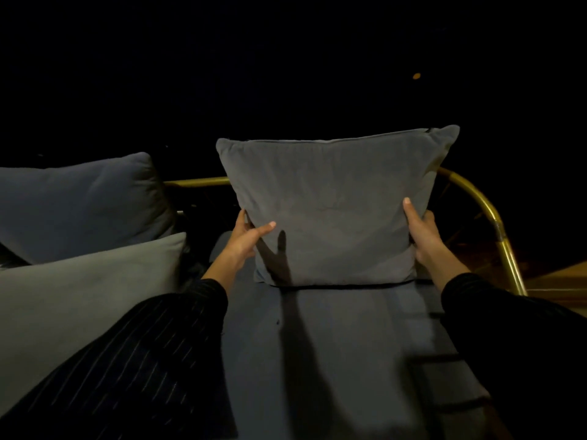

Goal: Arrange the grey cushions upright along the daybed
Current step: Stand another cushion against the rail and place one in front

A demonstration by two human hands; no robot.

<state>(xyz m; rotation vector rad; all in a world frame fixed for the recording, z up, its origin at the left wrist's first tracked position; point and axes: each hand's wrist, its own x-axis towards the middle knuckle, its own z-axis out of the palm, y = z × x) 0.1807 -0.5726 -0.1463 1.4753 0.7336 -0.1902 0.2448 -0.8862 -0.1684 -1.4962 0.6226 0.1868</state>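
Note:
A square grey cushion (333, 204) stands upright on the dark daybed mattress (333, 344), its zip edge on top, against the brass rail. My left hand (246, 241) grips its lower left edge, thumb on the front. My right hand (421, 231) grips its right edge the same way. At the far left a second grey cushion (76, 201) leans upright against the rail. In front of it a lighter grey cushion (79, 300) lies tilted, partly hidden by my left sleeve.
A curved brass rail (489, 211) runs behind the cushions and bends down at the right end of the daybed. Beyond the rail everything is dark. A strip of lit wooden floor (556, 281) shows at the right.

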